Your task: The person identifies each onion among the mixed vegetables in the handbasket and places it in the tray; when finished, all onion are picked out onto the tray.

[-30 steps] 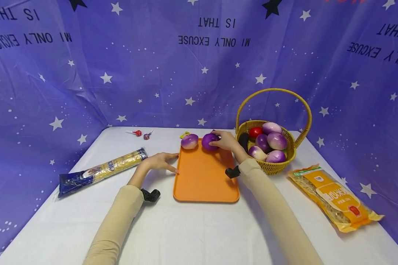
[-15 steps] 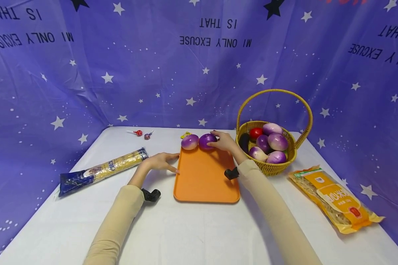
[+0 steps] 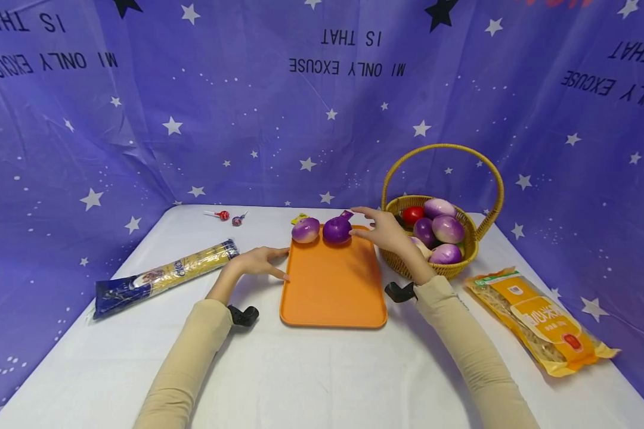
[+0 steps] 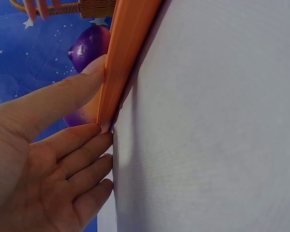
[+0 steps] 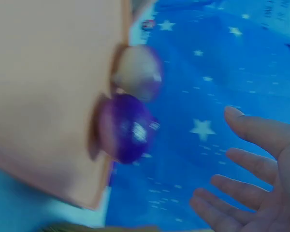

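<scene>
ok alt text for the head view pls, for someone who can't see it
A person's right hand hovers open just right of two purple turnips at the far end of an orange tray, while the left hand rests against the tray's left edge. A basket of turnips stands to the right on the white table.

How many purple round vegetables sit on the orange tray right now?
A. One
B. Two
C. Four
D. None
B: two purple vegetables sit side by side at the far end of the orange tray. The right hand is open just beside them, holding nothing, and the left hand touches the tray's left edge.
</scene>
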The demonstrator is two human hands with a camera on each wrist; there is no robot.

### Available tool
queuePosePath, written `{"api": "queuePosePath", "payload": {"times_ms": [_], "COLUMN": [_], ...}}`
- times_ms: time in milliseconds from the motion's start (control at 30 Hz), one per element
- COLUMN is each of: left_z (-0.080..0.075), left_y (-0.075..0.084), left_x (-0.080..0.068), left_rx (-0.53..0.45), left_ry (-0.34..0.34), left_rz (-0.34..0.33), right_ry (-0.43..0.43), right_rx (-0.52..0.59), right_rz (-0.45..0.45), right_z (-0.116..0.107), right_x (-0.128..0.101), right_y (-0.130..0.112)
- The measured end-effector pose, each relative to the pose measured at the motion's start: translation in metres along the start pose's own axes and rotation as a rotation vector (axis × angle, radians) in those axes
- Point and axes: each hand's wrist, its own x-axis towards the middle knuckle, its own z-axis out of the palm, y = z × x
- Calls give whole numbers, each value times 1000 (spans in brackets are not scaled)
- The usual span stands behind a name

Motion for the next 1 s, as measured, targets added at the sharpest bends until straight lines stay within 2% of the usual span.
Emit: {"api": "queuePosePath", "payload": {"times_ms": [200,467,567,767,1000], "left_z": [-2,-1,-1,-2,1], "left_y": [2,0,-1,-2,-2], "left_x": [1,-1,-1,-1,1], "left_rx": [-4,-5,-2,1,-6], "left_ry": [-3,-5,-10,1,-3], "left_rz": [13,5,10,19,27], "right_ry": [84,219,251,287,243], "right_rx": [-69,-92,-99,-77,-82], "right_rz": [-44,-14,32,185,293], "right_z": [-41,-73,-81,-99,-107], "right_x": [-31,-56,-62,-74,-86], "right_y": [-5,23,35,57,82]}}
